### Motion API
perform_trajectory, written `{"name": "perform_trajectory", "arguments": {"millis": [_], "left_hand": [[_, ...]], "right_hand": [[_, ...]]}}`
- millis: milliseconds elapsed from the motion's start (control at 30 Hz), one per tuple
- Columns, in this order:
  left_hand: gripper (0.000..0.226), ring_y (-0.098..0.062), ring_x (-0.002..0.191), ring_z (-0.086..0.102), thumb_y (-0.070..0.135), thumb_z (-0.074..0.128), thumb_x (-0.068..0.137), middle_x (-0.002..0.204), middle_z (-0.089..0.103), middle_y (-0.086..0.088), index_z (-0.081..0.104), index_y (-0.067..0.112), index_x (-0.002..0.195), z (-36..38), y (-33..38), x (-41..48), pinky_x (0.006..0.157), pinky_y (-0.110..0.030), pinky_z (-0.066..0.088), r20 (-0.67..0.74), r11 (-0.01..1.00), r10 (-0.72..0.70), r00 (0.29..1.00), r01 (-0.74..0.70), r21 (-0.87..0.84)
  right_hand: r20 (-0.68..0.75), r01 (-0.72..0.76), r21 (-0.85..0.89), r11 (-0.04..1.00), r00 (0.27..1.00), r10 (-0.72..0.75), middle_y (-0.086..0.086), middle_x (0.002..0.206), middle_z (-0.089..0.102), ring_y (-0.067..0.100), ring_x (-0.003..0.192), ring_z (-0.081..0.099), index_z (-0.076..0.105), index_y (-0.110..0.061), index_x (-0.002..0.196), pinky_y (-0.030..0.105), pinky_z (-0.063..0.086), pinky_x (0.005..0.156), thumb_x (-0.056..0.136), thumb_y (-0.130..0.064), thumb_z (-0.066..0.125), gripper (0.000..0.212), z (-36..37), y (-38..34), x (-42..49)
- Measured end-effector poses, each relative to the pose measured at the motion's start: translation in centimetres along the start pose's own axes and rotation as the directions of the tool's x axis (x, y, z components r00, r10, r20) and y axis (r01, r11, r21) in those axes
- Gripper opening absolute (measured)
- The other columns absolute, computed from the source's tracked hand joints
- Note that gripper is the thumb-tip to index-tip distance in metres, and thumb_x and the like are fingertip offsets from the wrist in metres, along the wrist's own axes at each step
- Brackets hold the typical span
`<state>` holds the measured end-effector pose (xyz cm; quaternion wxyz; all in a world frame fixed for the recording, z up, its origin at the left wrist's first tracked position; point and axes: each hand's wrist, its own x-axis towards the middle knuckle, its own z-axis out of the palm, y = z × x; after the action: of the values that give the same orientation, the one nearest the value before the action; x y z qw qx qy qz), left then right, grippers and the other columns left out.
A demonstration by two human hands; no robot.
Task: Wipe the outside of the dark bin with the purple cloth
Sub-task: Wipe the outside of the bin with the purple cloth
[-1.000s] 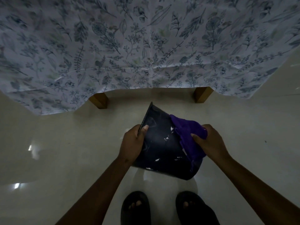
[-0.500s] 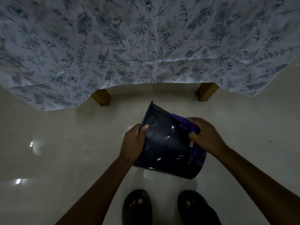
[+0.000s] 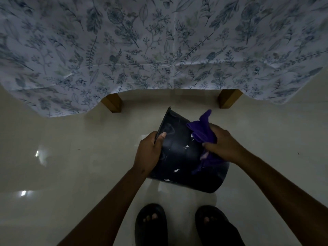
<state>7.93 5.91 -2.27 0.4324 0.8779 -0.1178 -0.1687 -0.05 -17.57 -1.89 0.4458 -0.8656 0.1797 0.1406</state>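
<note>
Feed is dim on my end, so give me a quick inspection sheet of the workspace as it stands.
Surface: glossy pale floor, glare spots at left.
Job's things: dark bin tilted, rim up and left; purple cloth bunched against its wall.
Clutter: nothing seen.
Grips: left hand clasps the bin rim; right hand presses the cloth on.
Cables: nothing seen.
Surroundings: leaf-print cover over wooden legs; dark sandals below.

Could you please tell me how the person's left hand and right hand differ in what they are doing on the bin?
The left hand grips the rim of the bin, thumb on the outside wall; the right hand clutches the purple cloth against the wall. The left hand holds bare plastic near the opening; the right hand sits farther round, with cloth bunched above and trailing below it. Both are closed and touch the tilted bin.
</note>
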Motion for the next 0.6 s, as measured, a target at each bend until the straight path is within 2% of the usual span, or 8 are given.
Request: {"name": "perform_trajectory", "arguments": {"millis": [100, 167, 267, 333, 400, 500, 567, 600], "left_hand": [[0.031, -0.004, 0.064, 0.055, 0.036, 0.043, 0.1, 0.068, 0.056, 0.009, 0.047, 0.03, 0.07, -0.1, -0.1, -0.2, 0.059, -0.012, 0.041, 0.003, 1.0, 0.0, 1.0, 0.0, -0.005], [0.03, -0.006, 0.065, 0.056, 0.036, 0.043, 0.1, 0.069, 0.057, 0.008, 0.049, 0.027, 0.072, -0.1, -0.3, -0.3, 0.06, -0.014, 0.041, 0.007, 1.0, 0.004, 1.0, -0.004, -0.003], [0.028, -0.003, 0.067, 0.056, 0.037, 0.043, 0.1, 0.071, 0.058, 0.009, 0.053, 0.021, 0.079, -0.1, -0.4, -0.2, 0.059, -0.012, 0.041, 0.013, 1.0, 0.001, 1.0, -0.001, 0.012], [0.027, -0.004, 0.068, 0.057, 0.037, 0.043, 0.1, 0.072, 0.058, 0.011, 0.055, 0.019, 0.083, -0.1, -0.3, -0.1, 0.06, -0.013, 0.041, 0.017, 1.0, 0.001, 1.0, -0.002, 0.019], [0.026, -0.003, 0.069, 0.057, 0.038, 0.043, 0.1, 0.073, 0.058, 0.012, 0.056, 0.02, 0.085, -0.1, -0.4, -0.1, 0.061, -0.013, 0.042, 0.022, 1.0, 0.001, 1.0, -0.002, 0.013], [0.025, 0.0, 0.067, 0.055, 0.037, 0.043, 0.1, 0.072, 0.057, 0.013, 0.054, 0.021, 0.085, -0.1, -1.0, -0.5, 0.06, -0.01, 0.041, 0.029, 1.0, 0.009, 1.0, -0.01, 0.021], [0.027, -0.002, 0.069, 0.057, 0.038, 0.042, 0.099, 0.074, 0.059, 0.011, 0.057, 0.019, 0.087, -0.2, -1.3, -0.8, 0.064, -0.013, 0.043, 0.039, 1.0, 0.012, 0.999, -0.012, 0.011], [0.03, -0.004, 0.071, 0.058, 0.038, 0.042, 0.099, 0.076, 0.061, 0.008, 0.058, 0.016, 0.088, -0.2, -1.4, -1.0, 0.066, -0.018, 0.046, 0.043, 1.0, 0.012, 0.999, -0.012, 0.006]], "right_hand": [[0.071, 0.077, -0.249, 0.966, 0.996, -0.061, 0.005, 0.138, 0.046, 0.032, 0.114, 0.05, 0.034, -0.022, 0.146, 0.034, 0.041, 0.091, 0.065, -0.047, 0.054, 0.086, 0.9, 1.4, -0.3], [0.055, 0.063, -0.355, 0.933, 0.997, -0.047, 0.001, 0.149, 0.035, 0.032, 0.124, 0.038, 0.023, -0.028, 0.152, 0.041, 0.036, 0.098, 0.068, -0.049, 0.05, 0.091, 0.8, 1.5, -0.7], [-0.108, 0.155, -0.513, 0.844, 0.964, -0.243, 0.003, 0.14, 0.053, 0.034, 0.121, 0.047, 0.046, -0.024, 0.142, 0.045, 0.037, 0.099, 0.071, -0.048, 0.046, 0.075, 1.2, 1.3, -1.5], [-0.163, 0.21, -0.472, 0.856, 0.934, -0.319, 0.006, 0.138, 0.055, 0.034, 0.133, 0.042, 0.053, -0.015, 0.136, 0.05, 0.029, 0.109, 0.077, -0.033, 0.052, 0.062, 2.2, 2.1, -1.5], [-0.148, 0.254, -0.369, 0.894, 0.933, -0.327, 0.004, 0.151, 0.041, 0.022, 0.145, 0.023, 0.048, -0.01, 0.14, 0.048, 0.019, 0.117, 0.083, -0.023, 0.055, 0.058, 3.3, 2.4, -1.3], [-0.091, 0.327, -0.299, 0.896, 0.925, -0.368, -0.007, 0.159, 0.019, 0.01, 0.148, 0.011, 0.029, -0.019, 0.15, 0.034, 0.015, 0.119, 0.095, -0.028, 0.05, 0.06, 4.8, 1.3, -0.8], [-0.069, 0.348, -0.317, 0.882, 0.919, -0.387, -0.008, 0.159, 0.019, 0.009, 0.148, 0.012, 0.021, -0.026, 0.151, 0.029, 0.015, 0.119, 0.1, -0.033, 0.041, 0.056, 5.0, 0.6, 0.3], [-0.083, 0.317, -0.287, 0.904, 0.932, -0.353, -0.006, 0.159, 0.023, 0.011, 0.147, 0.018, 0.024, -0.027, 0.151, 0.03, 0.018, 0.118, 0.102, -0.032, 0.04, 0.053, 4.9, 0.4, 1.2]]}}
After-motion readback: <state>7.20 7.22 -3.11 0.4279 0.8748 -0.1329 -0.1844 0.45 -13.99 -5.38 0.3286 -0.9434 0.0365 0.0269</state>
